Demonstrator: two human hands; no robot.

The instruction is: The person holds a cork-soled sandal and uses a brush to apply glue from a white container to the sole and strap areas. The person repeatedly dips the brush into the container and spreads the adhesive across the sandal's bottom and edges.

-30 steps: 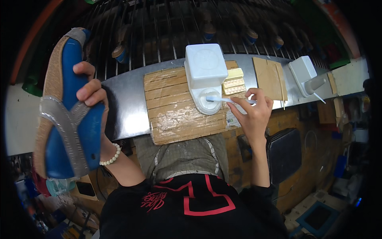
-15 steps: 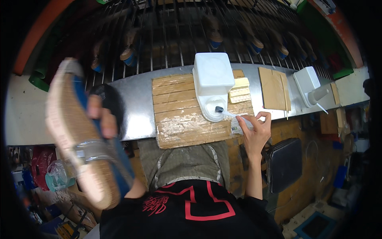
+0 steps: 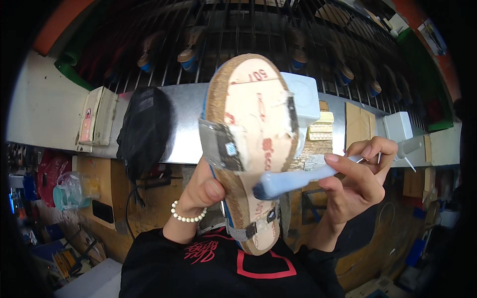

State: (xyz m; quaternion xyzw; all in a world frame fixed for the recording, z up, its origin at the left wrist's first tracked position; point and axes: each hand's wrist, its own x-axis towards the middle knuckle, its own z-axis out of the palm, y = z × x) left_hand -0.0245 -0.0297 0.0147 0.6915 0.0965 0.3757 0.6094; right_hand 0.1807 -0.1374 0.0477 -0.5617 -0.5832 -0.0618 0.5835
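My left hand (image 3: 207, 185) is closed on the left edge of a sandal (image 3: 261, 111), held up with its underside toward me. That underside is pale, with reddish markings, cork-like sides and grey strap ends folded onto it. Part of the hand is hidden behind the sandal. Between the fingertips of my right hand (image 3: 360, 184) is a brush (image 3: 298, 180) with a whitish, translucent handle. Its dark bristles are at the lower half of the underside; whether they touch it I cannot tell. A white plastic dispenser (image 3: 304, 94) stands behind the sandal, which partly covers it.
Metal rack bars (image 3: 228, 44) run along the far side, with several sandals (image 3: 188, 54) on them. A black bag-like thing (image 3: 144, 124) lies on the metal bench left of the sandal. To the right are yellow blocks (image 3: 320, 127), cardboard (image 3: 358, 119) and another white dispenser (image 3: 397, 128).
The sandal has come from the left to the middle, in front of the white dispenser. My right hand has lifted the brush out of the dispenser's cup and brought it to the sandal's underside.
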